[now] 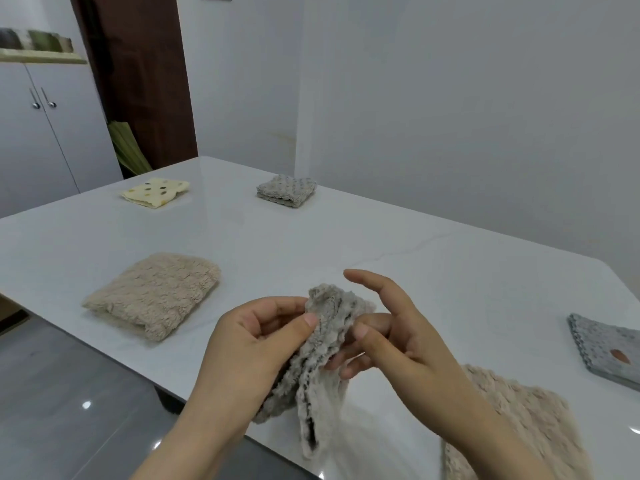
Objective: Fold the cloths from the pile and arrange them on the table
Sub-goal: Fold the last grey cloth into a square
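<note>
Your left grip [249, 344] and right grip [408, 341] each pinch the top edge of a grey fleecy cloth [329, 317], right forefinger raised, so it hangs over the near edge of the surface [346, 237], seemingly to find corners for folding; a folded beige cloth [156, 292] lies already placed to the left.

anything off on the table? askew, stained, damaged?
Nothing spilled or torn. Two small things: the grey-blue cloth at the far right has an orange-brown spot, print or stain, cannot tell; the yellow dotted cloth is folded unevenly, a lower layer sticking out. The left hand and right hand hold a fluffy grey cloth.
</note>
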